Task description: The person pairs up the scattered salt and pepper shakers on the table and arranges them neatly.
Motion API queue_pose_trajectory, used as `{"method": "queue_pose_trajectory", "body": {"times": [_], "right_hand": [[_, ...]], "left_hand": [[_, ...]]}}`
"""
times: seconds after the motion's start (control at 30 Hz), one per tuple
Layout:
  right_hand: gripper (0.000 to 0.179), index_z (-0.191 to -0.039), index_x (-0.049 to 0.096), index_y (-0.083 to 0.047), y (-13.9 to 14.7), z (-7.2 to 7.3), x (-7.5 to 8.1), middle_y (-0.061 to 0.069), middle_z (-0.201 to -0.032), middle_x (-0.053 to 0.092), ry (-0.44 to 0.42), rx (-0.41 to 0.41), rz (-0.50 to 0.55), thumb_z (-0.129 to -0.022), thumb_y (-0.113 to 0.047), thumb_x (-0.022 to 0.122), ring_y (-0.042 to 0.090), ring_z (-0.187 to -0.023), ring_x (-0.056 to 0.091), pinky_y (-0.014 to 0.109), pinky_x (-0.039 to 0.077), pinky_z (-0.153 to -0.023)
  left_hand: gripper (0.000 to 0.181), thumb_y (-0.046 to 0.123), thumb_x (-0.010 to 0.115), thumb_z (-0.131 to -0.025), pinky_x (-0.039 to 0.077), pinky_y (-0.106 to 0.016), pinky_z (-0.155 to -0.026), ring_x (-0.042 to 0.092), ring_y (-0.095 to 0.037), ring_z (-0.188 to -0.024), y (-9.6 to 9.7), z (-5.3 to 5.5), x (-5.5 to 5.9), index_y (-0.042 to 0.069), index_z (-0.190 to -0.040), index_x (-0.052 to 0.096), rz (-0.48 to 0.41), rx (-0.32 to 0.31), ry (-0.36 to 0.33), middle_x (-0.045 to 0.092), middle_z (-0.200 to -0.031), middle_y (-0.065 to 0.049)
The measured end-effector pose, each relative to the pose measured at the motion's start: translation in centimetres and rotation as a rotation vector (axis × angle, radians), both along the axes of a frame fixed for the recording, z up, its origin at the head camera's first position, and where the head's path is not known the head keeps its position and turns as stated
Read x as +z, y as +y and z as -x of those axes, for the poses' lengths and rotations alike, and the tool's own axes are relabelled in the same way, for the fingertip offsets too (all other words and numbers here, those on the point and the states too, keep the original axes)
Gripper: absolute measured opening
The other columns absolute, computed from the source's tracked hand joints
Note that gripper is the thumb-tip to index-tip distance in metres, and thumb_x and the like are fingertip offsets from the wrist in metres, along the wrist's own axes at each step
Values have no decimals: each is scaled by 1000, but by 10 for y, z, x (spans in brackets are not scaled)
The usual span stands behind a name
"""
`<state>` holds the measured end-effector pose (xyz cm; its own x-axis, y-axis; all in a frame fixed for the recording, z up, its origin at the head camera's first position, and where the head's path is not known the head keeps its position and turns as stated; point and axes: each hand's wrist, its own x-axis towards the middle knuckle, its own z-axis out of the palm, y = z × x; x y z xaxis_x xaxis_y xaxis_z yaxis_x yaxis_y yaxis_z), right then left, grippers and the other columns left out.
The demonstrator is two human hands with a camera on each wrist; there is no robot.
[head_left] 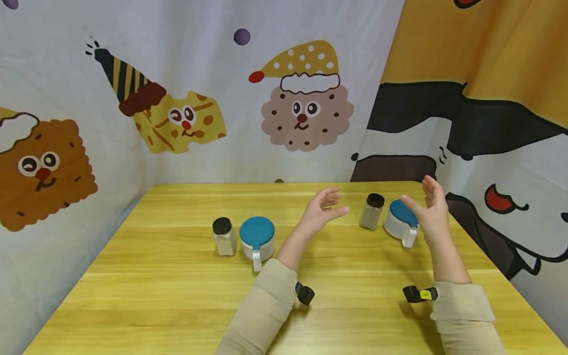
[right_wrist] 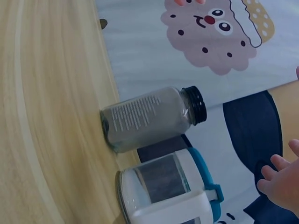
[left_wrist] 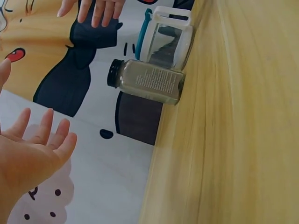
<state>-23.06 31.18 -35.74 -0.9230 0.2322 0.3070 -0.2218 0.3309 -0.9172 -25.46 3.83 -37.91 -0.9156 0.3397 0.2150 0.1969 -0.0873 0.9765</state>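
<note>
My left hand (head_left: 320,212) is raised above the middle of the table, its fingers loosely bent and holding nothing. At the right, my right hand (head_left: 431,209) hovers by a white-handled clear container with a blue lid (head_left: 403,213), thumb and fingers spread apart. To that container's left stands a glass spice jar with a black lid (head_left: 371,212), greyish powder inside and printed text on its side (right_wrist: 145,119). A second blue-lidded container (head_left: 258,234) sits left of my left forearm, beside another black-lidded jar (head_left: 225,237) with pale contents. All four stand upright, lids on.
The light wooden table (head_left: 186,301) carries these things. A printed cloth (head_left: 199,44) with cartoon figures hangs behind it and along both sides. Each wrist bears a small black camera, such as the one on the left wrist (head_left: 305,294).
</note>
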Motion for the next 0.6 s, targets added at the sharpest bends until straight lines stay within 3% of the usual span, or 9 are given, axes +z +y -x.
{"method": "queue_pose_trajectory", "body": {"times": [0.27,0.43,0.6], "right_hand": [[79,-154,13,-18,6,2,-6,7,-158,12,-5,8,-24,-94,-25,63,19,-144,9,29,6,-113],[79,-154,13,-17,12,4,-10,10,-157,12,-11,12,-42,-94,-26,63,21,-144,10,28,6,-113],[79,-154,13,-16,17,7,-16,15,-157,10,-36,28,-45,-94,-26,63,24,-144,8,32,4,-114]], "left_hand": [[57,28,76,-84,40,-35,-97,48,-19,-121,12,6,1,26,-135,51,31,2,21,55,-131,0],[57,27,77,-83,41,-33,-96,49,-17,-119,21,12,-2,27,-134,52,41,19,7,56,-126,6],[57,27,78,-82,42,-32,-95,49,-19,-119,31,17,-4,26,-134,52,64,27,-4,56,-129,0]]}}
